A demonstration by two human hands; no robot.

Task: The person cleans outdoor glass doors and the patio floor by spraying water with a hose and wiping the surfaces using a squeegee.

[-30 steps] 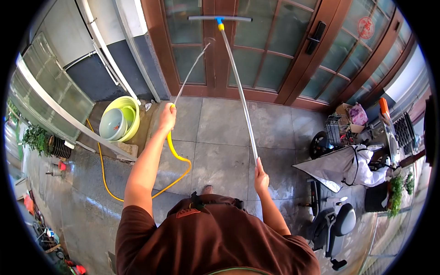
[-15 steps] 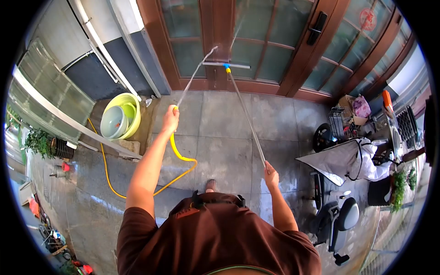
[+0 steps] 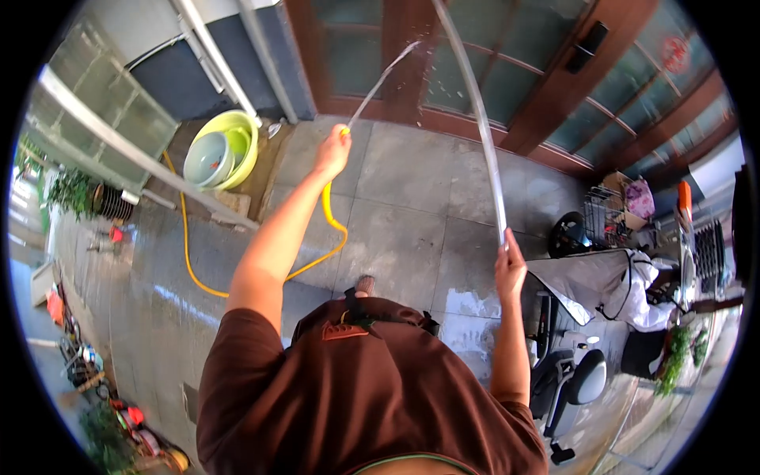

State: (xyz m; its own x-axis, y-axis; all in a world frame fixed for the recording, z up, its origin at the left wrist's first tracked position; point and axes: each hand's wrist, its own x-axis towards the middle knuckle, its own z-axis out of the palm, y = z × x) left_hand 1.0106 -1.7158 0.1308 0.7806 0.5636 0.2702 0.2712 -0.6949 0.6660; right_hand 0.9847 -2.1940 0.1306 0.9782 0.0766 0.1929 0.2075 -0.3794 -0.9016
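My left hand [image 3: 333, 154] is closed round the end of a yellow hose [image 3: 327, 199], arm stretched forward. A jet of water [image 3: 381, 85] shoots from it towards the brown-framed glass door [image 3: 404, 75], with droplets scattering by the panes. Lower down, the hose loops back behind my left arm. My right hand [image 3: 511, 267] grips the lower part of a long metal squeegee pole [image 3: 480, 111]. The pole slants up in front of the door, and its head lies beyond the top of the view.
Nested basins [image 3: 248, 150] stand left by the wall, near a white post [image 3: 127, 134]. To the right are a covered scooter [image 3: 586, 281] with a seat [image 3: 587, 377], and a wire basket [image 3: 603, 207] beside a cardboard box. The tiled floor [image 3: 400, 226] has wet patches.
My right hand has raised the squeegee, so its blue-jointed head, earlier against the door's lower part, has left the view. The left hand still sprays water. The view has shifted somewhat.
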